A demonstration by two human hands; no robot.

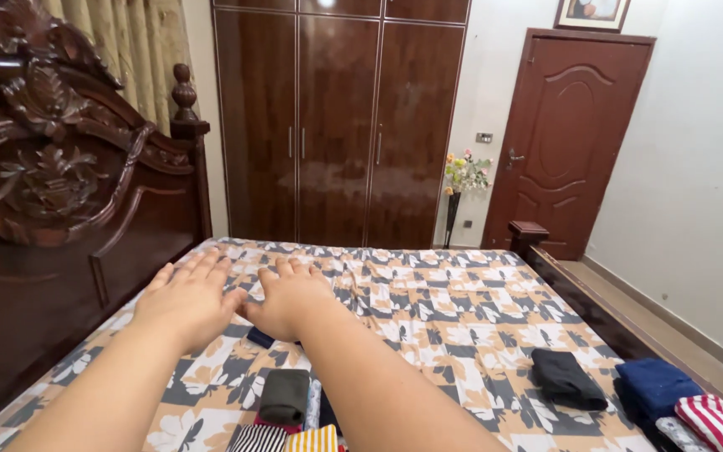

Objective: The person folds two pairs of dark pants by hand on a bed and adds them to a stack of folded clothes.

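Pressed flat, palms down, both hands side by side on the floral patchwork bedsheet of tan, white and grey [462, 310]: left hand [187, 300] and right hand [290, 297], fingers spread and extended, gripping nothing. Saw a small dark navy folded cloth [258, 337] peeking out just beneath the right hand's wrist, touching it. Noted a dark grey rolled cloth [284, 395] nearer the body, between the forearms, and a folded black cloth [566, 378] well apart to the right.

A glossy dark wardrobe [340, 125] fills the far white wall beside a brown door [575, 138], with a carved headboard [60, 184] and curtains [135, 50] at left.
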